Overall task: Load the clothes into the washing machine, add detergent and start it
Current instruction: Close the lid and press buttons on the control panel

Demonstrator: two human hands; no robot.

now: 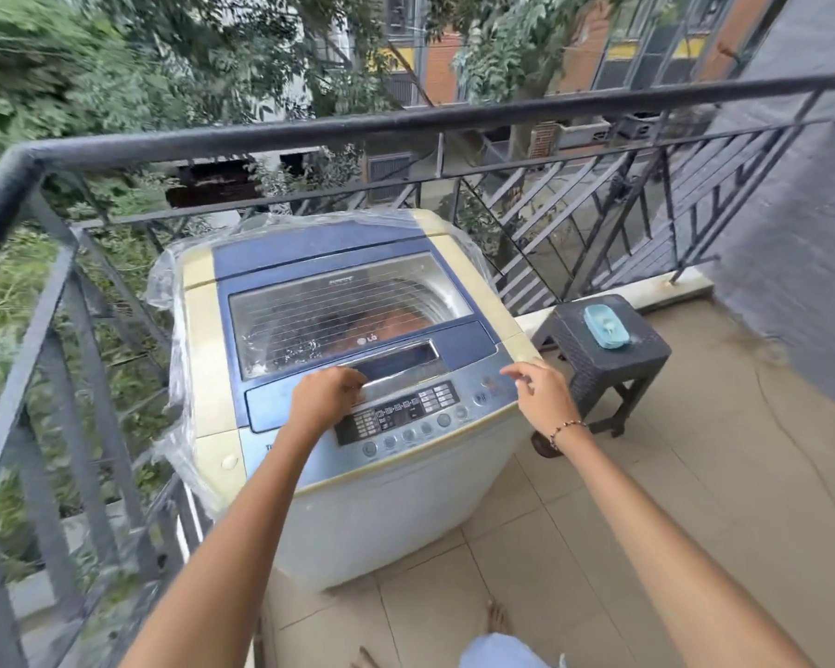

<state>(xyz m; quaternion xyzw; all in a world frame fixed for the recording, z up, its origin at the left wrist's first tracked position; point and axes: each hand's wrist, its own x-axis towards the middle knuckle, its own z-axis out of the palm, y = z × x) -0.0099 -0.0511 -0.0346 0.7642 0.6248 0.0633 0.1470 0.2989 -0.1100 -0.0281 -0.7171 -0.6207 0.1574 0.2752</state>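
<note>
A top-loading washing machine stands upright on a tiled balcony floor, in the corner of a dark metal railing. Its top runs lengthwise from the person away to the railing, skewed a little to the right. The control panel lies along the near edge, facing the person.

The blue lid with its clear window lies flat and closed. Clear plastic sheeting drapes the machine's left and far sides.

The left hand rests at the near edge of the lid, its fingers curled onto the left end of the lid handle. The right hand hovers just above the panel's right end, fingers loosely bent and holding nothing; a beaded bracelet circles its wrist.

Just to the right of the machine stands a dark woven stool, with a light blue soap dish on its seat.
</note>
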